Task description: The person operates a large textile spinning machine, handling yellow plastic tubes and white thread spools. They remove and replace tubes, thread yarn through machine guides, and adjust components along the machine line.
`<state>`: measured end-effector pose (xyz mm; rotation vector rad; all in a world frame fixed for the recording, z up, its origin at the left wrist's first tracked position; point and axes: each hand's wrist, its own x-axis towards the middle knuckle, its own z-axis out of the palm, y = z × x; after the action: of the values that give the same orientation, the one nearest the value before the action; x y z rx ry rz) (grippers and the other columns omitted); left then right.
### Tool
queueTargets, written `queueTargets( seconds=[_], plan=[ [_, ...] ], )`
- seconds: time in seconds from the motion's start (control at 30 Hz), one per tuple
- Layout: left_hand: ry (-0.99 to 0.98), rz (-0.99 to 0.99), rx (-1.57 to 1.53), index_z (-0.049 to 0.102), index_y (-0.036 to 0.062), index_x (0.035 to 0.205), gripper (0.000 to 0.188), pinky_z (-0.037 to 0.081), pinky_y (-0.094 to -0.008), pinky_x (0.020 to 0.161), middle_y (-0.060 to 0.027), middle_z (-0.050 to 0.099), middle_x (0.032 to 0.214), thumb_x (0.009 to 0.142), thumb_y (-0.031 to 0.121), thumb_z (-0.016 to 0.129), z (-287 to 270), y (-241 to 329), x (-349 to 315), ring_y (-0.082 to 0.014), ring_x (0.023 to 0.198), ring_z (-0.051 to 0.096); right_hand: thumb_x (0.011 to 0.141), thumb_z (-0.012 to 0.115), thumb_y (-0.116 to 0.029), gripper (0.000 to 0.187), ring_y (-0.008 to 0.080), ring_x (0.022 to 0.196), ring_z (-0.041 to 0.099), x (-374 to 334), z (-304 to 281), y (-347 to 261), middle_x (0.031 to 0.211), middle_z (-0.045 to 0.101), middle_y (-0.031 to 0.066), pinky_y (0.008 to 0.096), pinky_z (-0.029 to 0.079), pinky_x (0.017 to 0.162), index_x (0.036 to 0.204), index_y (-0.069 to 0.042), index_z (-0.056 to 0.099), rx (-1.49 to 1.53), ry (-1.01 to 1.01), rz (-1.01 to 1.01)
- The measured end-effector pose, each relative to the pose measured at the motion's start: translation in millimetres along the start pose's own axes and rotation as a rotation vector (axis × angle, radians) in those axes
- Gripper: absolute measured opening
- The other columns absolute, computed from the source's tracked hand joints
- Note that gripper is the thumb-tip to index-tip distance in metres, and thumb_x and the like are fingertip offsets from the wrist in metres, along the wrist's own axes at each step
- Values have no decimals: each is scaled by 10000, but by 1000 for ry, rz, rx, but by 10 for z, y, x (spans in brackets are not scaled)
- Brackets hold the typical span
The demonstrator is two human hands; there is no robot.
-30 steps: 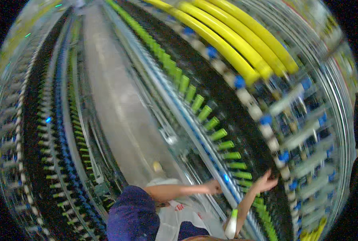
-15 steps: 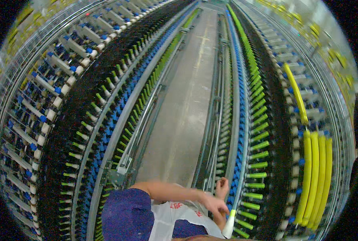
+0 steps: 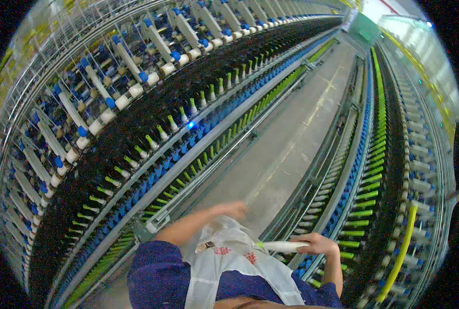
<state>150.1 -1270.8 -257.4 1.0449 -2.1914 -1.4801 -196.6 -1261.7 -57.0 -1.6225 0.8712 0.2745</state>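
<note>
well left of the apron (image 3: 207, 265), as i see it, runs a row of green-tipped spools (image 3: 172, 122). the left hand (image 3: 234, 208) hovers just beyond the apron's upper edge, too blurred to tell whether it's wide, narrow or holding something. just right of the apron, the right hand (image 3: 314, 243) grips a white bobbin (image 3: 282, 246) by one end, green tip toward the apron; a loose grip could drop it, or the tip might snag the cloth. farther right of the apron stand green tubes (image 3: 362, 213).

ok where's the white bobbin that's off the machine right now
Low and right of centre in the head view, the white bobbin has its right end in the right hand, its green tip beside the white apron.
</note>
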Motion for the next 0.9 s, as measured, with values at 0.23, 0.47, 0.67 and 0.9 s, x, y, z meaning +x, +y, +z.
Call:
queueTargets(
  seconds=[0.23,0.47,0.67,0.9],
  plan=[
    [1504,-396,-669,614,0,695,297,451,-286,469,-75,601,597,910,185,526,-2263,-1098,-307,-128,504,556,850,510,-332,412,347,924,608,2498,-254,460,1010,625,216,437,481,790,1126,-36,585,-685,-307,-228],
    [1867,97,-1622,537,57,751,284,308,-268,343,-39,560,614,918,284,568,-3697,-1511,-193,-106,424,447,882,476,-451,435,339,915,612,3477,-1215,91,1039,630,177,454,505,772,1061,-84,626,-979,-301,-169],
    [2276,-924,94,538,63,619,299,361,-358,385,-89,469,480,885,185,601,-3635,-1428,-110,-219,392,444,767,630,-128,275,332,879,581,4418,-1876,-2715,955,594,165,412,496,750,1023,-36,584,-975,360,-1057],
    [1461,-679,1049,617,115,870,65,495,-372,511,-84,600,712,806,114,610,-3177,-1649,-288,-248,625,619,763,572,-129,405,295,1100,536,6061,-1479,-5906,1158,583,169,404,383,976,1135,31,561,-1453,1066,-1436]
  ],
)
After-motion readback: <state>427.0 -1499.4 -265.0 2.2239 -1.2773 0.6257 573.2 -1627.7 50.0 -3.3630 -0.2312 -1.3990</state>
